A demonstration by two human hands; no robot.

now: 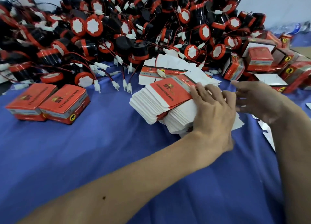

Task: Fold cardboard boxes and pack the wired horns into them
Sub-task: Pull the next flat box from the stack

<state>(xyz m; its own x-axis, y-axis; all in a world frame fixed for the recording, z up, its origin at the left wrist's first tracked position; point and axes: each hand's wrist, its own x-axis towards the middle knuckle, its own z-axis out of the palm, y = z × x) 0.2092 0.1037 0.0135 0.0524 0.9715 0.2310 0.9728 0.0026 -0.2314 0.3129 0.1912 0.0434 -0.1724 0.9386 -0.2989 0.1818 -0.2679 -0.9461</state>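
Note:
A thick stack of flat red-and-white box blanks lies on the blue cloth at centre. My left hand rests on top of the stack, its fingertips on the edge of the uppermost red blank. My right hand hovers just right of the stack, fingers spread and blurred, holding nothing I can see. A big heap of black-and-red wired horns with white connectors fills the back of the table.
Two folded red boxes stand at the left on the blue cloth. Several more folded and half-open boxes pile up at the right back. More flat blanks lie behind the stack. White scraps lie at the right edge.

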